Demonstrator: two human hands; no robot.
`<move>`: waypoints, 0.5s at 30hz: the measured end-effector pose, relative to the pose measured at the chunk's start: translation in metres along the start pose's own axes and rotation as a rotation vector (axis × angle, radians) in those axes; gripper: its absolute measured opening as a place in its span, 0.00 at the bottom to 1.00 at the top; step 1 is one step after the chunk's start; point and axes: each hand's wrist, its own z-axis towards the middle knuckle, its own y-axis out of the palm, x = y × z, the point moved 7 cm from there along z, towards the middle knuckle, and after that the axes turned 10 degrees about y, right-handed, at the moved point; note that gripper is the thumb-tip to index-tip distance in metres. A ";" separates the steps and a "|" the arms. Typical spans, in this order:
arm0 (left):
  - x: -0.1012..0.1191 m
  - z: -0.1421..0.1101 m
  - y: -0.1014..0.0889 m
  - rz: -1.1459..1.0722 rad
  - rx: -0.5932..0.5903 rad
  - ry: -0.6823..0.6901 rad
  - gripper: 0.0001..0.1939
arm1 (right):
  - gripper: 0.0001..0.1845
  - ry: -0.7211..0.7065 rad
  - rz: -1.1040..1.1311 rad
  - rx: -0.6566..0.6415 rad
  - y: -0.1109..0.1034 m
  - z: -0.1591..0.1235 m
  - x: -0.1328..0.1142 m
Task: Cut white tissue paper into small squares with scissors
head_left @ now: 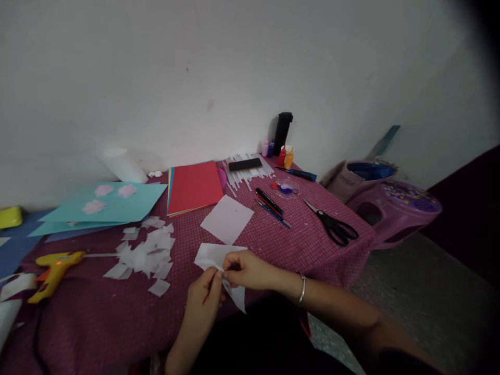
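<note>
Near the table's front edge, my left hand (205, 294) and my right hand (247, 270) meet with their fingertips pinched on a sheet of thin white paper (211, 253). The paper is gathered at the pinch, with one flap spreading behind the fingers and another hanging below toward my lap. Just beyond it a flat white square of paper (227, 219) lies on the cloth. To the left is a loose heap of small white tissue squares (150, 252). The folds between my fingertips are partly hidden.
A yellow glue gun (57, 271) lies left, near blue sheets (148, 195) bearing pink puffs. Red paper (197, 185), a phone (245, 164) on white strips, pens (269, 202), paint bottles (282, 156) and scissors (332, 224) lie beyond. A pink stool (394, 213) stands right.
</note>
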 end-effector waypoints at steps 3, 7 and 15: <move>0.002 -0.004 -0.009 0.168 0.034 0.063 0.17 | 0.04 0.003 -0.032 0.038 -0.005 0.002 -0.003; 0.002 -0.009 -0.023 0.327 0.089 0.081 0.17 | 0.04 0.006 -0.087 0.089 -0.012 0.003 -0.001; 0.011 -0.004 -0.031 0.439 0.103 0.045 0.08 | 0.03 -0.117 -0.303 0.165 -0.012 -0.005 -0.019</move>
